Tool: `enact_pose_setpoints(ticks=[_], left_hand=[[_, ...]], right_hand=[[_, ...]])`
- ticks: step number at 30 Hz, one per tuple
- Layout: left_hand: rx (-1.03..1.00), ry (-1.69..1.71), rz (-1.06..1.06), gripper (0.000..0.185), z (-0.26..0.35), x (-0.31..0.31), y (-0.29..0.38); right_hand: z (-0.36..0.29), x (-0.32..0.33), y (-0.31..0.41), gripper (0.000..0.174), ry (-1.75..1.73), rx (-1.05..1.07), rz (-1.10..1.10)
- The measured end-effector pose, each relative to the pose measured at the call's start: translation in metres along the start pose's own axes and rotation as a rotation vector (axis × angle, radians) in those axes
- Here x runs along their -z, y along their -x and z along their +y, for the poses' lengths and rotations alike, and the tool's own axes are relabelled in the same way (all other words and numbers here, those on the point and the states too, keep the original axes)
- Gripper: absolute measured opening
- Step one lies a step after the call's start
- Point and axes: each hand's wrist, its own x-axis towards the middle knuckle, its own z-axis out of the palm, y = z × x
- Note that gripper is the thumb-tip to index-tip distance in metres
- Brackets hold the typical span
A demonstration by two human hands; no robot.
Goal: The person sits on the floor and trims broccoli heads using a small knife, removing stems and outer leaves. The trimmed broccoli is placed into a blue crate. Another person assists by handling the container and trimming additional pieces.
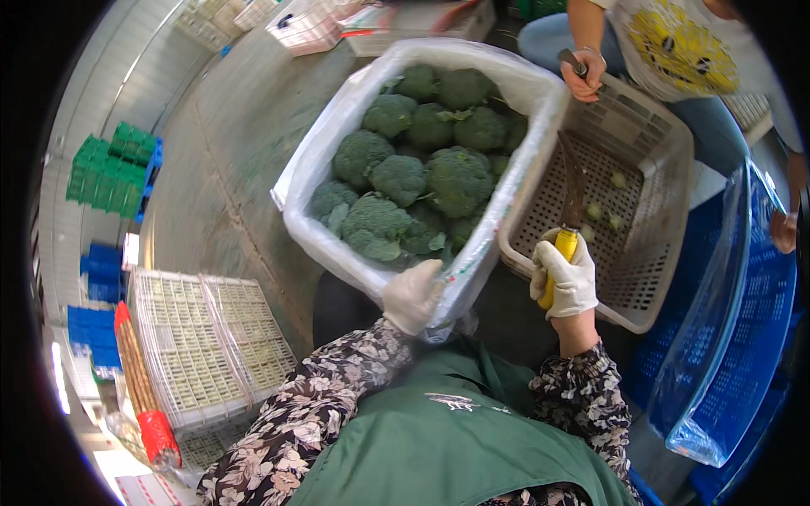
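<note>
My right hand [566, 278], in a white glove, grips the yellow handle of a curved knife [573, 186]. Its brown, stained blade points away from me over a grey plastic crate [671, 190] with a perforated floor. Several pale cut stem pieces [595, 210] lie in that crate. Also gloved, my left hand [411, 297] is at the near rim of a crate lined with white plastic film [316, 158]. Whether its hidden fingers hold anything is unclear. Several green broccoli heads [398, 180] fill the lined crate.
Across the grey crate a co-worker's hand [583, 76] holds a small knife. Blue crates with clear film [715, 316] stand at right. A strapped pale crate [202, 341] and a red-ended bundle of sticks [139, 379] are at left; green crates [107, 174] are stacked farther off.
</note>
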Motion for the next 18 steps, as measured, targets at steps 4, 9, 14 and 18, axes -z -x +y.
enact_pose_setpoints(ticks=[4, 9, 14, 18], left_hand=[[0.047, 0.111, -0.044, 0.044, -0.009, 0.013, -0.003], [0.173, 0.043, 0.045, 0.042, -0.037, 0.048, -0.035], [0.443, -0.118, -0.213, 0.084, -0.094, 0.082, -0.118], [0.520, -0.411, -0.744, 0.122, -0.091, 0.080, -0.132]], right_hand=[[0.049, -0.014, -0.020, 0.018, 0.148, -0.031, 0.044], [0.069, -0.013, -0.030, 0.017, 0.147, 0.031, 0.025], [0.077, -0.020, -0.034, 0.020, 0.130, -0.009, -0.020], [0.085, -0.027, -0.035, 0.020, 0.114, 0.013, -0.079]])
